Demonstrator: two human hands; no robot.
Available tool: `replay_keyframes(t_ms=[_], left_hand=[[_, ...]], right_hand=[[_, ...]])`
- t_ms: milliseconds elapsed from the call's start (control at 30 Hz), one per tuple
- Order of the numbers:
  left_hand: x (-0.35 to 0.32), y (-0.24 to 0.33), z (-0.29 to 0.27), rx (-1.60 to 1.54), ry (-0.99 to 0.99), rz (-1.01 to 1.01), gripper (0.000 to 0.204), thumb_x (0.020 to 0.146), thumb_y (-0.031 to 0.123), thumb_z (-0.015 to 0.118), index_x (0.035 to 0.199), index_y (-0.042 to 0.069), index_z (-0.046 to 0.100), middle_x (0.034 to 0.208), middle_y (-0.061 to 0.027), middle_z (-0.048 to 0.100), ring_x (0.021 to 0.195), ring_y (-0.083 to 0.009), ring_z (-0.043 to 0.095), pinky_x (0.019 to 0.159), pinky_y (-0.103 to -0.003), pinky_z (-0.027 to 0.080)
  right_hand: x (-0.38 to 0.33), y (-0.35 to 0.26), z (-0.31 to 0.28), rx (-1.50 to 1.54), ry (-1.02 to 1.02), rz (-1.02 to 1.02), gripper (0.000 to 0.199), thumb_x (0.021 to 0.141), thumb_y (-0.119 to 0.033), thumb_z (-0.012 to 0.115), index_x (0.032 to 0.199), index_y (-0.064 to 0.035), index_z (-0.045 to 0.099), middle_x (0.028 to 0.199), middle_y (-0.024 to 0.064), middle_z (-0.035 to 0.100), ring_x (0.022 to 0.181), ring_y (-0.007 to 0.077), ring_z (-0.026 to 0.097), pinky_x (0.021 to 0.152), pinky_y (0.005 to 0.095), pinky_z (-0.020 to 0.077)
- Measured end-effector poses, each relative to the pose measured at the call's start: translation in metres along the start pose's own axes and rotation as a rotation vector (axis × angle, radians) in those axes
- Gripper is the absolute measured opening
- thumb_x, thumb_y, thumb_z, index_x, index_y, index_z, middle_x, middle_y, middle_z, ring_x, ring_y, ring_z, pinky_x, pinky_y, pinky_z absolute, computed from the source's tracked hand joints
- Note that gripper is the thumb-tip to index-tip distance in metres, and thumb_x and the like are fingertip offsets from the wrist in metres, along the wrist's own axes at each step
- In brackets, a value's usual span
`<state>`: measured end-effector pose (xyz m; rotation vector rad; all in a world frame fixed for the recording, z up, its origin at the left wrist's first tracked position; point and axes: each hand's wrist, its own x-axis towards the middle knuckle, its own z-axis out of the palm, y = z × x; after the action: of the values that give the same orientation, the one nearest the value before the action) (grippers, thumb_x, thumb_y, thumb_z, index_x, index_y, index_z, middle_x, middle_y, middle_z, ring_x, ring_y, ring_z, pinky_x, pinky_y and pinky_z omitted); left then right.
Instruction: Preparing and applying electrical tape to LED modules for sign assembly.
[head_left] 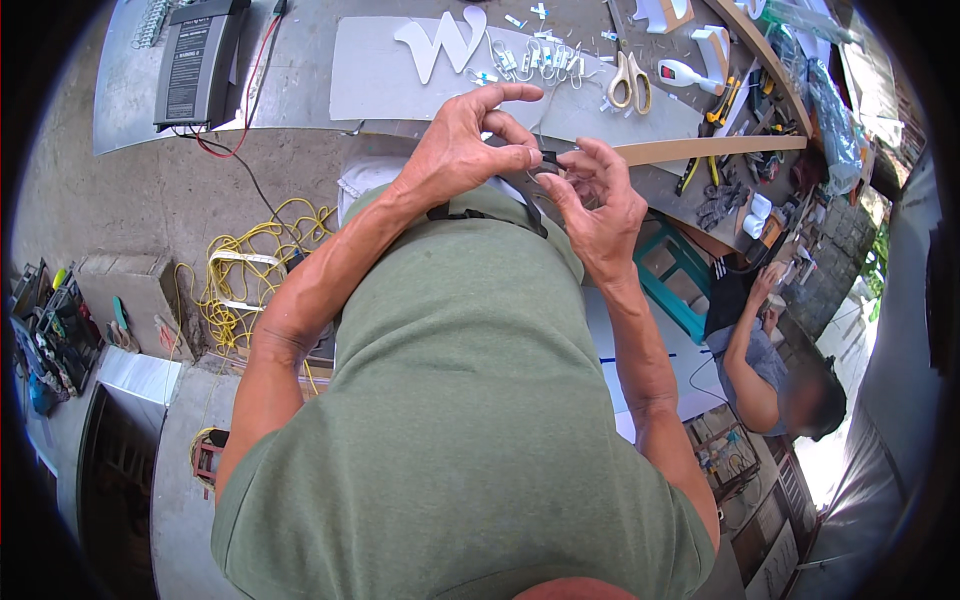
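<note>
My left hand [465, 140] and my right hand [598, 205] meet just below the workbench edge, above my green shirt. Between their fingertips sits a small dark roll, which looks like black tape [548, 160]. My left thumb and forefinger pinch at its top while my right fingers hold it from the other side. A thin wire seems to run up from it toward the bench. On the bench lie a white letter shape [442, 42], a string of small white modules with wires [535, 60] and scissors [630, 82].
A grey power unit [200, 60] with red and black leads stands at the bench's far left. Yellow cable [245, 270] is coiled on the floor. Hand tools [735, 100] crowd the bench's right end. Another person [770, 370] sits at the right, near a teal stool [672, 270].
</note>
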<state>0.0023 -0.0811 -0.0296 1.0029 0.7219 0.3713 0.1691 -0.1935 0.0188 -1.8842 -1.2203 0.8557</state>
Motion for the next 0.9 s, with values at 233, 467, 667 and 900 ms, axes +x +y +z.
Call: replay_keyframes(t_ms=[233, 467, 667, 900], left_hand=[[0.001, 0.000, 0.000, -0.139, -0.028, -0.065, 0.069, 0.080, 0.007, 0.077, 0.142, -0.006, 0.049, 0.085, -0.0035, 0.074, 0.083, -0.0092, 0.067, 0.086, -0.026, 0.052], [-0.001, -0.003, 0.000, -0.079, -0.031, -0.019, 0.071, 0.080, 0.009, 0.081, 0.143, -0.004, 0.049, 0.086, -0.0036, 0.074, 0.085, -0.0099, 0.067, 0.090, -0.029, 0.051], [-0.007, 0.002, 0.006, 0.303, 0.076, 0.161, 0.070, 0.077, 0.007, 0.081, 0.141, 0.003, 0.053, 0.084, -0.0024, 0.075, 0.083, -0.0103, 0.068, 0.089, -0.031, 0.051], [-0.010, -0.005, 0.011, 0.495, 0.168, 0.405, 0.066, 0.074, -0.001, 0.079, 0.136, 0.007, 0.058, 0.080, -0.0043, 0.074, 0.079, -0.0145, 0.070, 0.074, -0.030, 0.055]], right_hand=[[0.013, 0.004, -0.011, -0.229, -0.070, -0.492, 0.028, 0.078, 0.002, 0.079, 0.104, -0.0051, 0.070, 0.091, 0.0074, 0.067, 0.077, 0.0204, 0.066, 0.062, 0.0318, 0.0534], [0.013, 0.006, -0.010, -0.323, -0.046, -0.545, 0.031, 0.074, 0.006, 0.078, 0.102, -0.0046, 0.072, 0.085, 0.0063, 0.063, 0.075, 0.0209, 0.063, 0.063, 0.0337, 0.0521], [0.014, 0.006, -0.008, -0.341, -0.049, -0.550, 0.029, 0.074, 0.007, 0.078, 0.101, -0.0022, 0.072, 0.086, 0.0071, 0.063, 0.076, 0.0212, 0.063, 0.064, 0.0336, 0.0519], [0.016, 0.000, -0.005, -0.397, -0.127, -0.515, 0.024, 0.078, 0.005, 0.075, 0.100, -0.0008, 0.069, 0.085, 0.0084, 0.060, 0.077, 0.0235, 0.062, 0.066, 0.0363, 0.0513]])
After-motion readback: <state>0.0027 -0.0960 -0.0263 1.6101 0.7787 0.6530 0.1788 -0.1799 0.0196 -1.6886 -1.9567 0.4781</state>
